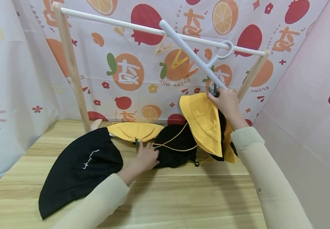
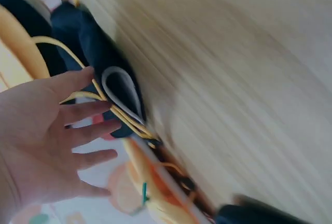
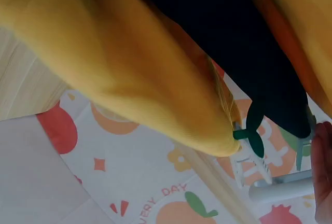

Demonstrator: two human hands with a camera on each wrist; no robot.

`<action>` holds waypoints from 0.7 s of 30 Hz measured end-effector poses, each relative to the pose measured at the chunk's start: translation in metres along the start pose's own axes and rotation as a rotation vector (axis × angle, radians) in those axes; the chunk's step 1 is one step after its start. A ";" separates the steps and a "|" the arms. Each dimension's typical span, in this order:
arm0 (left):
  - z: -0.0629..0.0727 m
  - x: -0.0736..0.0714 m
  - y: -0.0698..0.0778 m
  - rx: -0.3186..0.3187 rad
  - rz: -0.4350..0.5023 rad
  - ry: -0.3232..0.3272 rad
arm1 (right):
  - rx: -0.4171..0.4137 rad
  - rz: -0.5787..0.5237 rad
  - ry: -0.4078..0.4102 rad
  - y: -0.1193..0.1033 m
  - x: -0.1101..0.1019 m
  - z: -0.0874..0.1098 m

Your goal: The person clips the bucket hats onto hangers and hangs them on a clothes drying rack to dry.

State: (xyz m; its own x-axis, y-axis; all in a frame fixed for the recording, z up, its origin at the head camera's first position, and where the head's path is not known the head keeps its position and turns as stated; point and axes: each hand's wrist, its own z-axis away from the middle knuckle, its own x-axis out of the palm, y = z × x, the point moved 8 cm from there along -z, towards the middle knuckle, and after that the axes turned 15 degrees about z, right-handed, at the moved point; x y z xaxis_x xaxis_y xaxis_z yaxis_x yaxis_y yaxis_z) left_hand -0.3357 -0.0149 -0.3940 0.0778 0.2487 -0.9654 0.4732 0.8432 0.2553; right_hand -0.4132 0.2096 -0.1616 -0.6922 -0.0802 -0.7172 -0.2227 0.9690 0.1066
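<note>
A white hanger (image 1: 193, 54) hooks over the rack bar and tilts down to the right. My right hand (image 1: 226, 101) grips its low end; only part of that hand (image 3: 322, 169) shows in the right wrist view. Below hang a yellow bucket hat (image 1: 202, 122), a black hat (image 3: 223, 37) and another yellow hat (image 3: 119, 73). Clips (image 1: 213, 90) sit at their tops. My left hand (image 1: 147, 157), fingers spread in the left wrist view, is beside a black hat (image 1: 173, 136) with yellow cords. It appears to hold nothing.
A black hat (image 1: 82, 165) with white script lies at the left. A yellow hat (image 1: 136, 131) with a green leaf lies behind my left hand. The wooden rack (image 1: 71, 66) stands on the table (image 1: 182, 203). Coloured clips (image 1: 178, 60) hang near the bar.
</note>
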 end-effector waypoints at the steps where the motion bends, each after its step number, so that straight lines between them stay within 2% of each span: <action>1: -0.001 0.002 0.007 0.026 -0.016 0.005 | 0.021 -0.004 0.001 0.000 -0.001 0.002; 3: -0.004 0.007 0.021 0.076 -0.024 -0.009 | 0.060 -0.009 0.009 0.000 -0.003 0.006; 5: -0.008 0.015 0.031 0.104 -0.013 -0.048 | 0.084 0.006 0.056 -0.003 -0.008 0.010; 8: -0.012 0.024 0.042 0.104 -0.033 -0.080 | 0.060 0.036 0.249 -0.016 -0.027 0.019; 11: -0.020 0.027 0.049 0.100 -0.080 -0.048 | -0.109 -0.002 0.497 -0.047 -0.051 0.037; 13: -0.026 0.027 0.054 0.105 -0.087 -0.020 | -0.273 -0.076 0.567 -0.076 -0.059 0.052; 15: -0.033 0.029 0.059 0.094 -0.091 -0.006 | -0.418 -0.162 0.530 -0.107 -0.058 0.068; 16: -0.037 0.031 0.062 0.072 -0.100 -0.018 | -0.465 -0.191 0.487 -0.122 -0.055 0.075; 18: -0.045 0.037 0.068 0.034 -0.150 -0.007 | -0.518 -0.219 0.368 -0.148 -0.043 0.091; 19: -0.051 0.040 0.069 0.025 -0.176 0.030 | -0.525 -0.217 0.303 -0.158 -0.035 0.098; 20: -0.065 0.056 0.065 0.051 -0.211 0.120 | -0.521 -0.209 0.239 -0.166 -0.026 0.105; 21: -0.084 0.078 0.055 0.052 -0.237 0.167 | -0.511 -0.193 0.174 -0.171 -0.015 0.111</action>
State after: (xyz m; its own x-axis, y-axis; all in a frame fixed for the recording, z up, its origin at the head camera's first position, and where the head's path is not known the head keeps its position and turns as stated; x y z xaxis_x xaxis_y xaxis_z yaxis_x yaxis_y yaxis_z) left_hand -0.3775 0.0911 -0.4510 -0.1838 0.1262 -0.9748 0.5053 0.8628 0.0164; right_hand -0.2880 0.0706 -0.2454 -0.6994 -0.3234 -0.6374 -0.6299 0.7004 0.3358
